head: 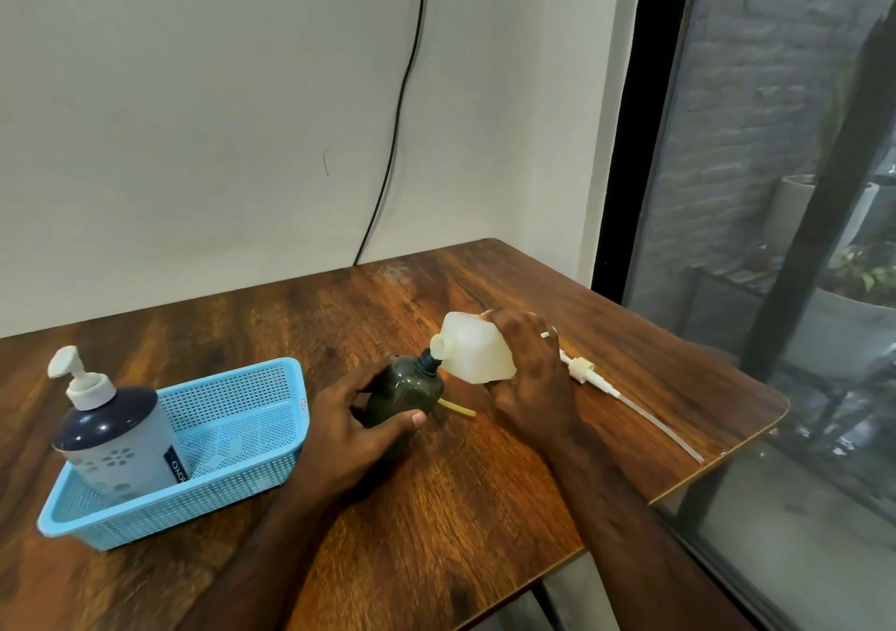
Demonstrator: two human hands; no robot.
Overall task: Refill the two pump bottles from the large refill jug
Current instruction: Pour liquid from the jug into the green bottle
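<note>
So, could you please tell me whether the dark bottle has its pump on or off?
Off. The dark bottle shows a bare open neck beneath the jug's spout, and a pump lies on the table.

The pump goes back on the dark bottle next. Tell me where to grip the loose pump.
Pinch the pump at its ribbed collar, from above. It lies flat on the table to the right of the right hand; the collar is its thickest part, while the thin dip tube trailing toward the table edge would likely bend.

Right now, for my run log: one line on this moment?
step: pouring | left hand: holds dark bottle | right hand: tips refill jug, spout at bottle's neck | pump: on table
</note>
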